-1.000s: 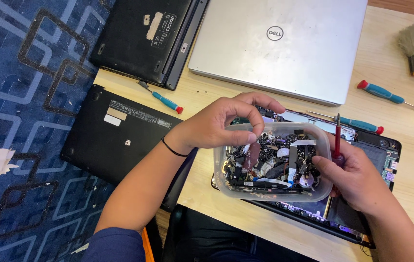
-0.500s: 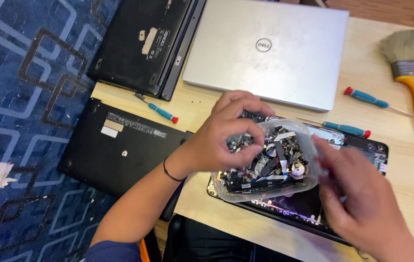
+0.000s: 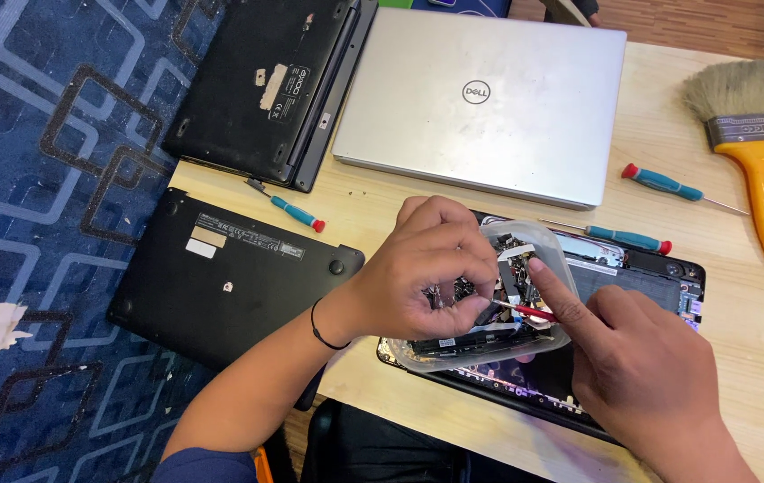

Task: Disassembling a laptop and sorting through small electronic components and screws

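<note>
Your left hand (image 3: pixel 431 273) grips the clear parts tub (image 3: pixel 543 246) near the table's (image 3: pixel 758 313) front edge. Your right hand (image 3: pixel 641 367), index finger extended, pinches a red-handled tool (image 3: pixel 525 310) inside it.

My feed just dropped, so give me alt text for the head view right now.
Both hands dig in a clear plastic tub of small electronic parts that rests on an opened black laptop: the left hand pinches inside it, the right hand points in with its forefinger. On the wooden table lie a closed silver laptop, three teal screwdrivers and a yellow-handled brush.
</note>
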